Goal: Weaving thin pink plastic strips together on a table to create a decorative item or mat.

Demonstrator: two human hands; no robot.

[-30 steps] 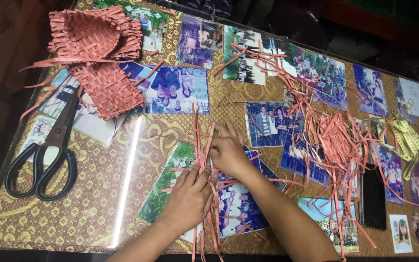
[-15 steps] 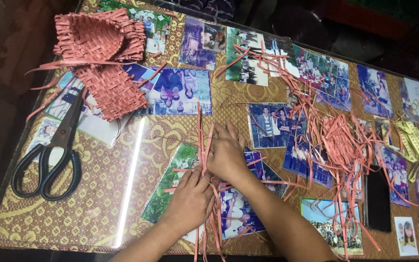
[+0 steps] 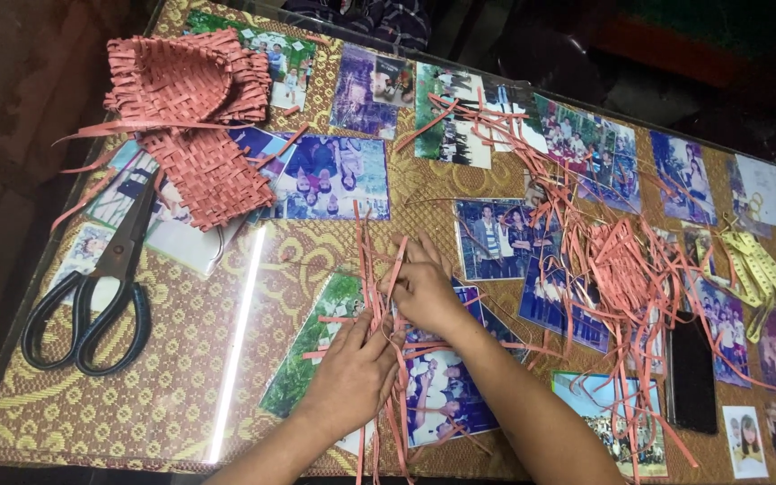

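On the glass-topped table (image 3: 181, 377), the left hand (image 3: 352, 373) and the right hand (image 3: 424, 292) press together on crossed pink strips (image 3: 379, 269), with black scissors (image 3: 101, 287) and a woven pink basket (image 3: 190, 117) lying to the left.

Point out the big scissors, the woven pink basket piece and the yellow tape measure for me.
scissors (image 3: 92, 301), head view, on the black handle loops.
woven pink basket piece (image 3: 181, 90), head view, on its woven wall.
yellow tape measure (image 3: 759, 274), head view, on the folded yellow band at the table's right side.
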